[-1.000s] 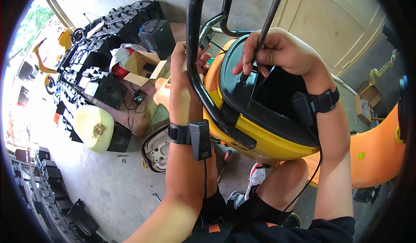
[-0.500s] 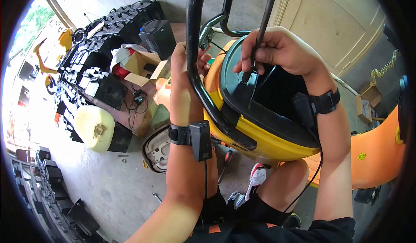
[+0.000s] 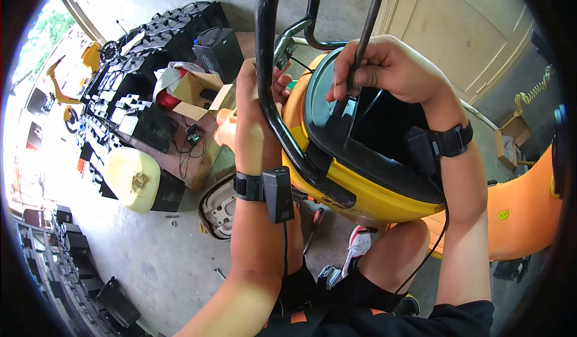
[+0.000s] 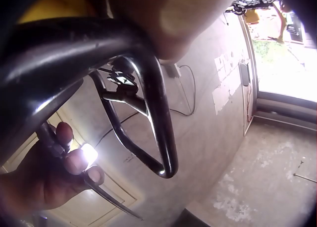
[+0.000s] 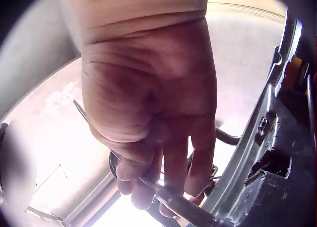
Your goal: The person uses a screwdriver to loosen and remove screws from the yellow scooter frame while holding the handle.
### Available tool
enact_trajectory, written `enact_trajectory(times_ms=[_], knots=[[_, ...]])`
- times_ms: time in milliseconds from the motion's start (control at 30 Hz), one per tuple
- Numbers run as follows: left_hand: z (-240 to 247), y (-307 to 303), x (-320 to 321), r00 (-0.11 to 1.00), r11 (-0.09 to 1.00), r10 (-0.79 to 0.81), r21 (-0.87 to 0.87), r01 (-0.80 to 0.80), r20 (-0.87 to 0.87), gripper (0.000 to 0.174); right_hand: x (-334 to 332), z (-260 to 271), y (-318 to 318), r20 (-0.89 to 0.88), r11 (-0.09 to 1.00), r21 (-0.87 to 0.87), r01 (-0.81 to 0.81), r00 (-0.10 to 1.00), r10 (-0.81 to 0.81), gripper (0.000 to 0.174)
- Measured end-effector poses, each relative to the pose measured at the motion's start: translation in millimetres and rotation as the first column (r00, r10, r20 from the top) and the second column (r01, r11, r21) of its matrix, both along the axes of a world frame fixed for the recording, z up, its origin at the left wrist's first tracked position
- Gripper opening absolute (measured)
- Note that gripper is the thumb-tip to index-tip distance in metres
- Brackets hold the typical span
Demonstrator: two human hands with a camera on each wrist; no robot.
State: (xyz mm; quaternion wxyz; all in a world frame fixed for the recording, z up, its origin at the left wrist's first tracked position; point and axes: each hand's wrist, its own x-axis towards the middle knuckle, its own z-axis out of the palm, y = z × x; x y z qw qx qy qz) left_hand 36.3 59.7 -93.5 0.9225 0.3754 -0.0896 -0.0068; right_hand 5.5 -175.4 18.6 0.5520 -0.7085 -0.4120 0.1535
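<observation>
In the head view my right hand (image 3: 387, 69) pinches a long dark rod (image 3: 371, 21) between thumb and fingers. Its thicker, socket-like end (image 5: 179, 204) points down at the black rim of a yellow scooter's seat compartment (image 3: 354, 202). The rod slants up past the hand. My left hand (image 3: 247, 90) is beside the black tubular grab rail (image 3: 264, 48), its forearm on the near side. Its curled fingertips (image 3: 281, 84) show beyond the tube, next to a small metal latch-like part (image 3: 282, 59); I cannot tell what they hold. The rail hides part of this hand.
An open cardboard box (image 3: 195, 90) and rows of black batteries (image 3: 144, 120) stand on the left. A yellowish seat-shaped foam (image 3: 131, 177) lies near them. On the floor are an upturned seat base (image 3: 216, 211) and an orange-handled screwdriver (image 3: 316, 217). A pale door (image 3: 451, 36) is behind.
The rod's upper end has swung slightly left, and my right fingers have drawn in closer around it. My left hand has stayed nearly still at the rail.
</observation>
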Motion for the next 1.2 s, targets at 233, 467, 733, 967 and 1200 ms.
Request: enact_trajectory(times_ms=[233,467,733,967,1200], knots=[[3,-2,-10,0.999,0.999,0.025,-0.019,-0.026,-0.02,0.037,-2,1,2,-0.052,0.998,-0.022,0.055,0.997,-0.056,0.015],[2,-3,-8,0.998,0.997,0.066,0.035,-0.066,-0.005,0.033,-5,4,7,0.01,0.992,-0.081,0.101,0.995,-0.1,0.012],[-7,4,6,0.999,0.999,-0.029,-0.033,0.028,-0.037,0.036,-4,6,8,-0.008,0.983,-0.117,0.14,0.99,-0.142,0.01],[-4,5,6,0.995,0.999,-0.046,-0.012,0.045,-0.083,0.045,-6,7,12,0.011,0.973,-0.122,0.197,0.98,-0.198,0.02],[-15,3,-3,0.983,0.998,-0.065,-0.013,0.068,0.171,0.045,13,-18,22,0.008,0.947,0.322,-0.012,1.0,0.01,0.058]])
